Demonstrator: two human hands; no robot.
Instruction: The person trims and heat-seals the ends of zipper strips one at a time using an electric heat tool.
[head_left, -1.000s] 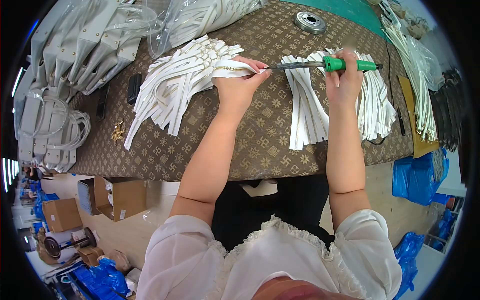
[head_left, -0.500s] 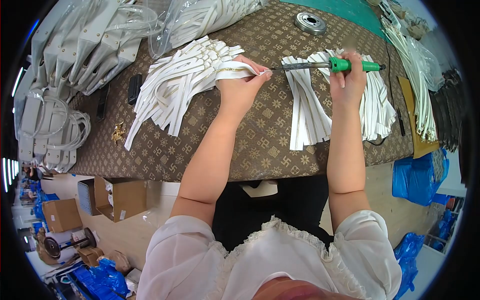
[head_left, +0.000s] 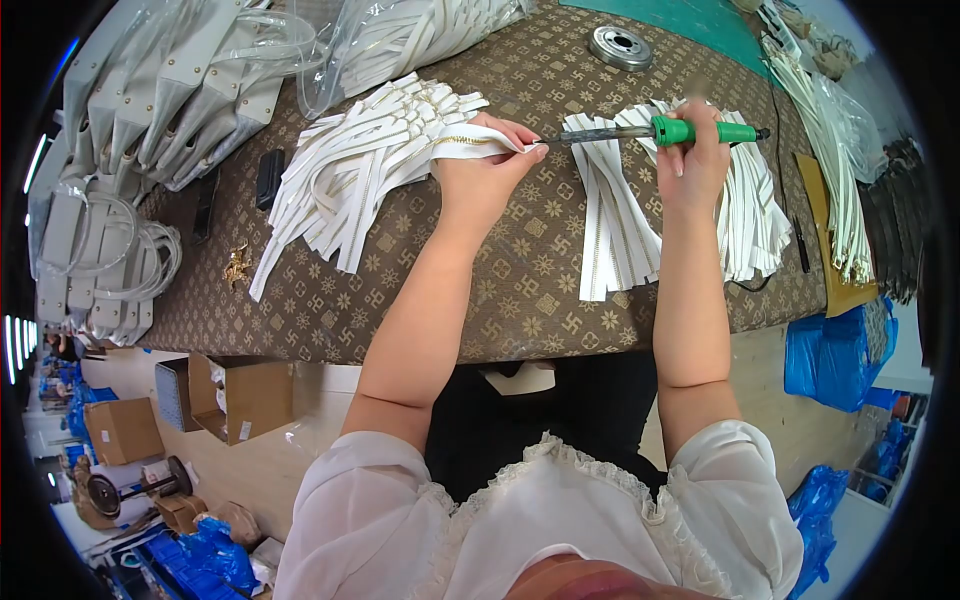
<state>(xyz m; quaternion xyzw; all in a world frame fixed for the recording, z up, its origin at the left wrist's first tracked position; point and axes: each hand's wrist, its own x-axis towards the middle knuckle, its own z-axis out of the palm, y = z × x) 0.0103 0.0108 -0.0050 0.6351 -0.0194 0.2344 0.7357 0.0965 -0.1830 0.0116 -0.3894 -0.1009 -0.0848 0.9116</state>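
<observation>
A white zipper [head_left: 462,141] with gold teeth is pinched in my left hand [head_left: 482,185], its end lying between thumb and fingers. My right hand [head_left: 692,172] is wrapped round the green handle of a soldering iron [head_left: 738,132]. The iron points left, and its tip is at the zipper's end by my left fingertips; whether they touch is hard to see. Beside my left hand spreads a heap of white zippers [head_left: 345,165]. Under and below the iron lie more zippers [head_left: 612,235], with another bundle [head_left: 755,225] partly behind my right hand.
A round metal dish [head_left: 620,47] sits at the table's far side. Small gold parts [head_left: 237,265] and a black case [head_left: 269,178] lie on the left. White bags [head_left: 215,85] crowd the far left. A cable and pale straps [head_left: 825,170] are on the right.
The soldering iron and my right hand have shifted slightly left, bringing the tip closer in to my left fingertips. My left hand has barely moved.
</observation>
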